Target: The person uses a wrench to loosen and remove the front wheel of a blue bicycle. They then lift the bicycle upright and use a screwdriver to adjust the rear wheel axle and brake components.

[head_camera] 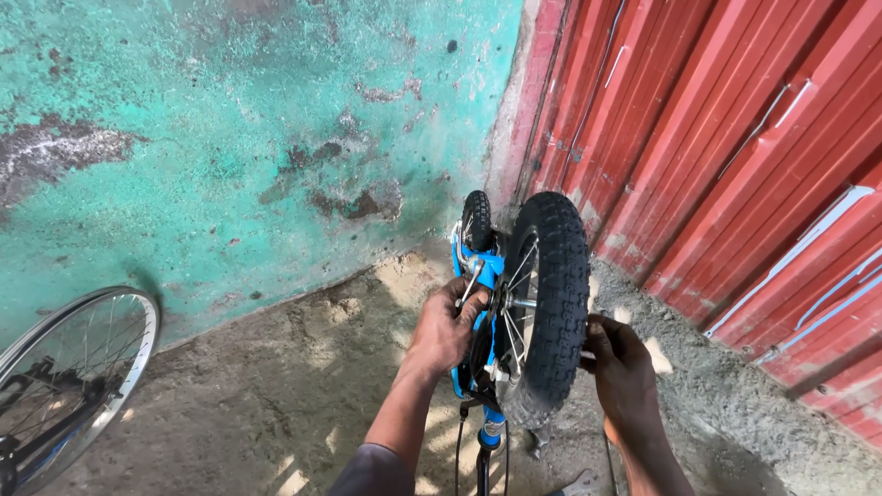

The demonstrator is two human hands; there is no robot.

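Note:
A small blue bicycle stands upside down near the wall corner, its knobby black tyre uppermost and nearest me. My left hand grips the blue fork leg beside the wheel hub, fingers wrapped round it. On the other side of the wheel, my right hand is closed at the axle end; what it pinches is hidden behind the tyre. A second small black wheel shows behind the frame.
A peeling turquoise wall rises ahead, and a red corrugated metal shutter at the right. A larger silver-rimmed bicycle wheel leans at the lower left. The ground is rough concrete with cables hanging below the bike.

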